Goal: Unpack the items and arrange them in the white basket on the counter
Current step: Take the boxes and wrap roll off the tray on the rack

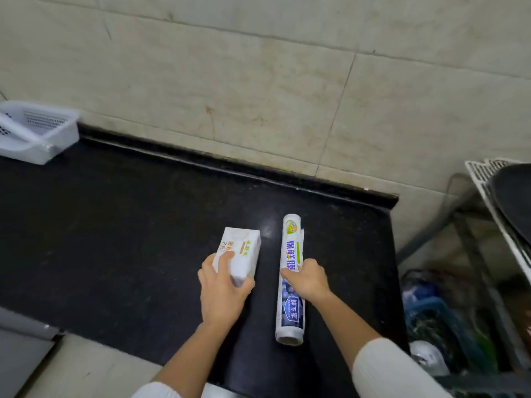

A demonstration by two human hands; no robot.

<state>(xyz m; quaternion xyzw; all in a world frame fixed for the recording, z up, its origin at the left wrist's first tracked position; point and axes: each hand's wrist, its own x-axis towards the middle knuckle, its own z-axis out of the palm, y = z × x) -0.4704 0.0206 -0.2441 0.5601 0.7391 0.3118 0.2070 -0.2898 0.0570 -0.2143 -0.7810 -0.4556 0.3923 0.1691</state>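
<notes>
A white rectangular pack point(244, 248) with orange print lies on the black counter point(115, 225), and my left hand point(221, 288) grips its near end. To its right lies a long white-and-blue roll of cling film point(290, 314), pointing away from me. My right hand point(309, 280) is closed around the roll's middle. The white basket point(43, 130) stands far off at the counter's back left, against the tiled wall, and looks empty as far as I can see.
The counter ends on the right at about the roll. Beyond that edge stand a metal rack point(471, 254) with a dark pan point(514, 202) on top and bags and a blue crate point(431, 320) below. A grey appliance edge point(23, 340) sits at the lower left.
</notes>
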